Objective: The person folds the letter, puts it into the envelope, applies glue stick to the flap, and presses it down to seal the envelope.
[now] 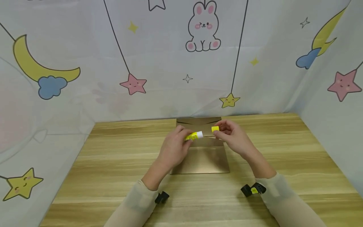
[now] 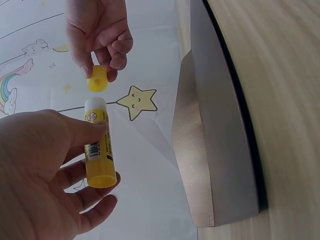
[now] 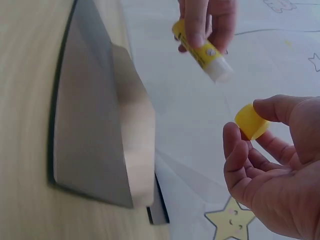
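My left hand grips a yellow glue stick by its labelled barrel, its white end pointing right. Between thumb and fingers, my right hand pinches the yellow cap. A short gap separates the cap from the white end, as the right wrist view also shows with the cap and the glue stick apart. Both hands are above a brown-gold envelope on the table, its flap folded open toward the back; part of it is hidden behind the left hand.
The wood-grain table runs back to a white curtain printed with stars, moons and a rabbit. More of the printed cloth hangs at both sides. A dark wrist camera sits at the left cuff, another at the right.
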{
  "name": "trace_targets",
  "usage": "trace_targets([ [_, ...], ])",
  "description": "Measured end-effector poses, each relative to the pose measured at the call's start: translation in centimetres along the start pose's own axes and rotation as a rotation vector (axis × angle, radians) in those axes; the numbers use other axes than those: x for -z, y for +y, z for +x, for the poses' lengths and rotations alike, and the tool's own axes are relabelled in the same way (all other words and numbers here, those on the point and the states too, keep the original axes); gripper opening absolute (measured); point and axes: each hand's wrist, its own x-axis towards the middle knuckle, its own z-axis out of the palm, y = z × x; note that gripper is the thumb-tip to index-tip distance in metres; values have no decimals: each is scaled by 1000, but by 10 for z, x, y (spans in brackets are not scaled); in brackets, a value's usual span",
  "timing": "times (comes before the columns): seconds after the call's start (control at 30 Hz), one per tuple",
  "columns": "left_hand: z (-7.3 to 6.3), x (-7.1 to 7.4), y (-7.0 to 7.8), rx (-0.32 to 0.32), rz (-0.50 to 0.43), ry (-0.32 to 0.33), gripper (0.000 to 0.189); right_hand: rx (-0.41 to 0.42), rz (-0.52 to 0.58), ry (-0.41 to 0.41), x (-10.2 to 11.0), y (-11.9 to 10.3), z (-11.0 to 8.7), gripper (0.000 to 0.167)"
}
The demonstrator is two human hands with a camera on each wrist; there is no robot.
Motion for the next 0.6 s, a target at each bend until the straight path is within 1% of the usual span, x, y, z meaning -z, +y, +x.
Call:
trace_targets([
  [0.1, 0, 1, 0, 19, 15, 27, 28, 10, -107, 30, 11, 0, 2, 37],
  [0.2, 0, 2, 1, 71, -10, 26, 27, 22, -234, 56, 24, 3, 4, 39],
  [0.33, 0, 2, 2, 131, -88, 28, 24, 28, -386, 81, 40, 10, 6, 37],
  [0.43, 1, 2, 1, 167, -160, 25, 24, 13, -473, 82, 51, 16, 8, 36],
  [0.6, 2, 2, 1, 240, -260, 7, 25, -30, -573, 76, 67, 28, 13, 38],
])
